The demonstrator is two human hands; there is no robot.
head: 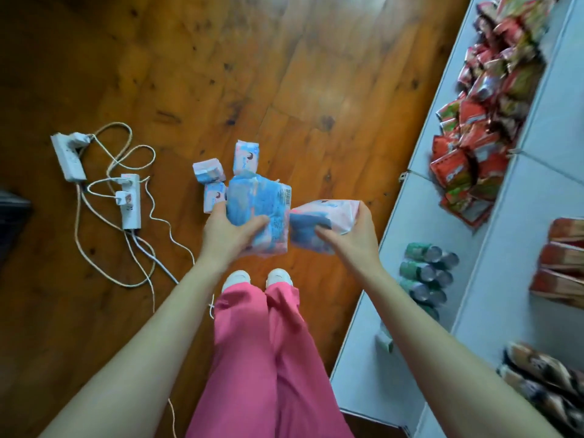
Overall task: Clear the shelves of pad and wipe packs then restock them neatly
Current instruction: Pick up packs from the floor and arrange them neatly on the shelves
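At the centre of the frame, the left hand (229,230) grips a blue pad pack (262,207), its fingers (218,210) curled round it. The right hand (354,235) clasps a pink pack (322,216) just beside it. Three smaller packs (210,170) lie on the floor (284,90) just above. The packs look light, soft and slick-wrapped, so a hold across the middle should grip better than one at the crinkly ends.

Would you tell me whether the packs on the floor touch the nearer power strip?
Apart. The head view shows a strip of bare wood floor between the floor packs and the power strip.
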